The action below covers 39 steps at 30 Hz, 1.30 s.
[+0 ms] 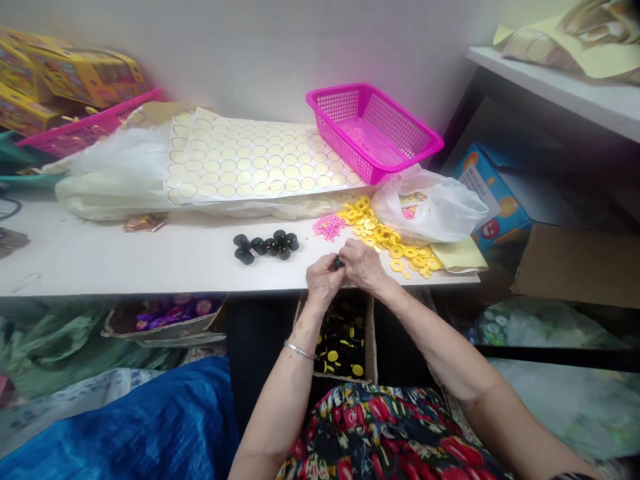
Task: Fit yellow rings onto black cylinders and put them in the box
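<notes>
At the front edge of the white tabletop [125, 267], left hand [323, 280] curled around a mostly hidden black part [338, 263], right hand [364, 265] narrowed on it, black cylinders [271, 247] at left, yellow ring-shaped pieces [384, 235] beyond.

No legible txt, nos. or logos.

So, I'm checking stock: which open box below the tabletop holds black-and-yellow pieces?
The cardboard box between the legs, below the left hand; the left box holds purple items.
</notes>
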Available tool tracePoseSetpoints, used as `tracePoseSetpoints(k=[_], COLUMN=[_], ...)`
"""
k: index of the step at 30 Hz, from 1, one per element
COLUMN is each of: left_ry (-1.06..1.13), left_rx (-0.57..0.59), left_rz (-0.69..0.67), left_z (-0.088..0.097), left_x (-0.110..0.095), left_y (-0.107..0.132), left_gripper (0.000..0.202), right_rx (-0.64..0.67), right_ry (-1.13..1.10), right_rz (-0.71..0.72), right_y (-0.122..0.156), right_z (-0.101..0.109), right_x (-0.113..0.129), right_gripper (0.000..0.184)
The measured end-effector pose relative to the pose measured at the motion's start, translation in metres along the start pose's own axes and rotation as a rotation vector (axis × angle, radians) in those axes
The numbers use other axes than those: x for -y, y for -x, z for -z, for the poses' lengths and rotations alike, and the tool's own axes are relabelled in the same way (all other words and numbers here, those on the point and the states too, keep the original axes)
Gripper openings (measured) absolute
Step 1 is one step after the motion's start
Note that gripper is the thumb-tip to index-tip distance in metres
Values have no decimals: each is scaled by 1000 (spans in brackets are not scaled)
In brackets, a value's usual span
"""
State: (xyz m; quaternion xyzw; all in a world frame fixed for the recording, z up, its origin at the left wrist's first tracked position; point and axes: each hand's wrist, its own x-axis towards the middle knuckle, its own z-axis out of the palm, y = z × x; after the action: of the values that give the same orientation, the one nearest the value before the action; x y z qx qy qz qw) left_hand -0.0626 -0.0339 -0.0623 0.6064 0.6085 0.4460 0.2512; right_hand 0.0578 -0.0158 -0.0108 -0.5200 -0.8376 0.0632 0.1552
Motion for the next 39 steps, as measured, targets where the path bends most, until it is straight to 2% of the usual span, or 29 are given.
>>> tracePoseSetpoints(k=[7,13,16,19,22,24,26,32,35,39], left_ry=[81,61,2,-3,36,55,66,71,57,109], left_rx=[-5,-2,-15,-33,-32,-50,-75,-84,-56,-29], left_rz=[-1,4,34,39,38,61,93,116,108,85], left_z=[-4,-2,-2,-3,-5,-6,-8,-10,-8,-5], left_x=[9,4,1,2,6,8,11,12,12,13], left_y=[-2,-2,0,0,0,0,-1,-2,-2,-1], left_gripper=[20,20,20,24,28,30,34,44,44,55], right_rx=[120,116,28,-167,-322,-339,-305,-203,-188,-223], right_ry=[67,-16,-194,-312,-172,-9,105,215,253,248], right_rz=[31,4,-5,-89,-310,-444,-515,-579,-556,-489], right_y=[-7,-7,1,22,51,70,84,83,78,74], right_z=[9,7,4,4,7,9,10,10,8,7], right_x=[6,5,-4,-21,-40,-51,-57,-58,-57,-57], right_gripper=[13,14,18,16,15,16,19,32,26,22])
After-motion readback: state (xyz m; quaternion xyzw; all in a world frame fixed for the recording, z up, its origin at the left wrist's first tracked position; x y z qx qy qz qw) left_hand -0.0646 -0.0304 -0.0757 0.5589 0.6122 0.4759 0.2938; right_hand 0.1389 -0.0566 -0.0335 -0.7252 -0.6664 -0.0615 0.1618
